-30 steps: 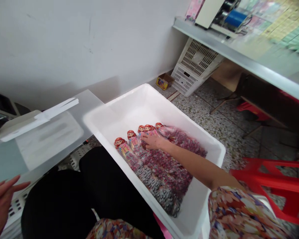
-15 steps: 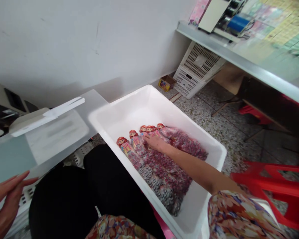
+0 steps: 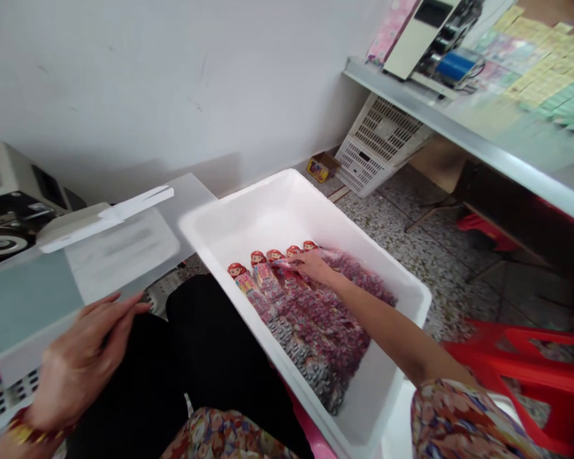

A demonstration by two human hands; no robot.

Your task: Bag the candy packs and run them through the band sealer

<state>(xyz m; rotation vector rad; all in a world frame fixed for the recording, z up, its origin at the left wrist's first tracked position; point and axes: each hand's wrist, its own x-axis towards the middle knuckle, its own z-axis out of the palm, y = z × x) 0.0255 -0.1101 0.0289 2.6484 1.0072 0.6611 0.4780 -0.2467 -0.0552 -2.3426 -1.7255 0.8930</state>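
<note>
A deep white tub holds rows of small plastic packets with red-haired doll-shaped card tops. My right hand is inside the tub near the upper ends of the rows, its fingers pinched on a packet beside the doll heads. Left of the tub, my left hand hangs over my lap and the table's edge, fingers stretched out with nothing in them.
A grey table with white paper strips and a machine is at left. Beyond the tub are stacked white crates, a small yellow box, a counter with another machine, and a red stool.
My left hand has come in from the left edge toward my lap. My right hand has shifted slightly right and now has a packet between its fingers.
</note>
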